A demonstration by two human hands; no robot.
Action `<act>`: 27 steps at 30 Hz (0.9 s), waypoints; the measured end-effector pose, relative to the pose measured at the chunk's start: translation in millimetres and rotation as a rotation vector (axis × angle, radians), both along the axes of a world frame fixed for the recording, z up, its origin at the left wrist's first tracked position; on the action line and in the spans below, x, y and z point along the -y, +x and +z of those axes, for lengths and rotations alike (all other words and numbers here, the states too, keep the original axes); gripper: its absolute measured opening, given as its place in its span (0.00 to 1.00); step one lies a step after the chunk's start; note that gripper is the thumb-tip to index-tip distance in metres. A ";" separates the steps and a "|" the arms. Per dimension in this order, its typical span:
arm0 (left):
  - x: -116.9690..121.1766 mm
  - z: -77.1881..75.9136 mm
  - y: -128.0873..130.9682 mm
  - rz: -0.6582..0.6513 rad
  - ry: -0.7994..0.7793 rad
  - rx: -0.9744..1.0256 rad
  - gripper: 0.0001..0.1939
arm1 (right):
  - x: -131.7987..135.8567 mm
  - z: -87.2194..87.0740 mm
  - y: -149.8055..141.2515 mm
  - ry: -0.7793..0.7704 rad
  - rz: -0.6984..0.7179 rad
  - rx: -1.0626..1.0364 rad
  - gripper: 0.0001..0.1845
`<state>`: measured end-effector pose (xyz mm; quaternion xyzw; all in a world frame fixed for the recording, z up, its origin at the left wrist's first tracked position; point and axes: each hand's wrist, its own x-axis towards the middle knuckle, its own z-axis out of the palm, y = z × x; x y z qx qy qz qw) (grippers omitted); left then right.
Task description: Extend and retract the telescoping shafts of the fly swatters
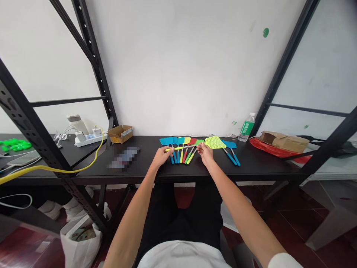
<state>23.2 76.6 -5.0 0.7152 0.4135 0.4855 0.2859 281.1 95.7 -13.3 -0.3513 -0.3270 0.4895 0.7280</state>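
Between my two hands, a yellow-green fly swatter is held sideways above the black table. My left hand is closed on its yellow handle. Near the mesh head, my right hand pinches the metal shaft. Behind and below lie several more fly swatters side by side, with blue heads, a red head and green ones; their handles point towards me. To the right of my right hand rest blue fly swatters, their heads partly hidden by the yellow-green one.
A small cardboard box and a blurred flat item are on the table at left. A water bottle stands at right near the shelf post. Further left, a yellow cable crosses the post and a power strip lies behind.
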 end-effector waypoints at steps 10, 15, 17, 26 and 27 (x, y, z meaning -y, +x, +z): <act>0.2 0.9 -0.6 0.006 0.005 -0.095 0.27 | 0.1 -0.1 -0.9 -0.003 0.034 0.030 0.13; 2.1 2.6 -1.1 0.058 0.063 -0.091 0.22 | 0.3 0.3 -1.9 -0.007 0.023 0.037 0.12; 0.1 1.4 -0.5 0.070 0.068 -0.062 0.20 | 0.5 0.8 -2.1 -0.014 0.019 0.031 0.12; -6.8 -4.2 -0.6 0.068 0.066 0.019 0.17 | 1.6 1.5 -1.9 -0.017 0.001 0.011 0.12; -5.4 -3.3 -0.4 0.046 0.047 0.019 0.17 | 1.7 1.5 -1.7 -0.015 -0.002 0.010 0.12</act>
